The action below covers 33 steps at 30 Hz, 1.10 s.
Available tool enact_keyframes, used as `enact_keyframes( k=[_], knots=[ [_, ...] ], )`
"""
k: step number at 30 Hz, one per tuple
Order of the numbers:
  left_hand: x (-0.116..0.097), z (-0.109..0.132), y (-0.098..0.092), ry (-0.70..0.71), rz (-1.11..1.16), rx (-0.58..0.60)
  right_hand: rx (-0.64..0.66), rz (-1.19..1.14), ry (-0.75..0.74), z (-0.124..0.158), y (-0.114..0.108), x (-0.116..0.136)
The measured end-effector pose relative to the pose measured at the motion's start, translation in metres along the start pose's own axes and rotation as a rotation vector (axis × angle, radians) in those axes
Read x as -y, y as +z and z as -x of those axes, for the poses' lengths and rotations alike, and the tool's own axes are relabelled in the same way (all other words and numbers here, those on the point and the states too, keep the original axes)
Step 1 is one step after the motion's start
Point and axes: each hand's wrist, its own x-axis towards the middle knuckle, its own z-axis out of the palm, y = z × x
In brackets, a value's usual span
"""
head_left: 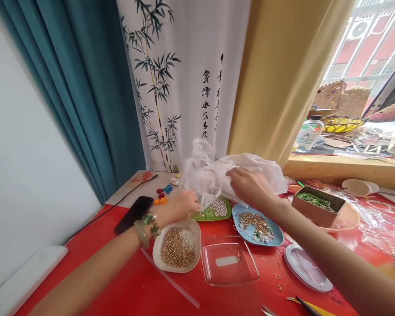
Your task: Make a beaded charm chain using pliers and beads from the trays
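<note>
A crumpled clear plastic bag (202, 177) is raised above the back of the red table. My left hand (184, 204), blurred by motion, has its fingers closed at the bag's lower left edge; a jade bangle and a beaded bracelet circle that wrist. On the bag's right side, my right hand (245, 184) pinches the plastic. Under the bag, a green plate (212, 218) with pale beads is partly covered. A white dish (195, 259) of gold beads lies below my left wrist, and a blue plate (276, 240) of mixed beads is under my right forearm.
A clear tray (230, 281) sits in front. To the left lies a phone (134, 215) beside a cable (102, 214). At right are a brown box (312, 213), a round lidded case (307, 267) and loose plastic wrapping (368, 219). Tweezers (307, 306) lie at the front.
</note>
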Motion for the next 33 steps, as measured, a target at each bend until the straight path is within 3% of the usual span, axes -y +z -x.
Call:
enact_keyframes(
  k=[2, 5, 9, 12, 16, 20, 23, 26, 28, 31, 33],
  knots=[
    [-0.019, 0.005, -0.005, 0.024, 0.046, 0.058, 0.022, -0.098, -0.096, -0.017, 0.011, 0.021],
    [-0.032, 0.006, -0.015, -0.042, 0.098, 0.109, 0.041, -0.195, -0.025, -0.047, 0.04, 0.035],
    [-0.02, -0.005, -0.015, -0.34, 0.103, 0.003, 0.175, -0.319, 0.122, -0.076, 0.078, 0.037],
    [-0.004, -0.011, -0.003, -0.492, 0.086, 0.005, 0.247, -0.466, 0.182, -0.087, 0.085, 0.032],
    [0.016, -0.008, 0.013, -0.607, 0.09, 0.099, 0.176, -0.718, 0.244, -0.1, 0.059, 0.016],
    [0.033, -0.001, 0.017, -0.702, 0.082, 0.139, -0.008, -0.96, 0.223, -0.108, 0.007, 0.0],
    [0.043, 0.0, 0.015, -0.741, 0.06, 0.135, -0.067, -1.094, 0.171, -0.1, -0.033, -0.005],
    [0.049, -0.002, 0.012, -0.746, 0.022, 0.118, 0.002, -1.17, 0.138, -0.074, -0.061, -0.011],
    [0.05, -0.002, 0.011, -0.725, 0.0, 0.116, 0.143, -1.191, 0.13, -0.05, -0.069, -0.017],
    [0.049, 0.003, 0.011, -0.671, -0.013, 0.155, 0.401, -1.183, 0.109, -0.005, -0.064, -0.03],
    [0.047, 0.006, 0.011, -0.627, -0.017, 0.197, 0.38, -1.127, 0.092, 0.026, -0.053, -0.042]
  ],
)
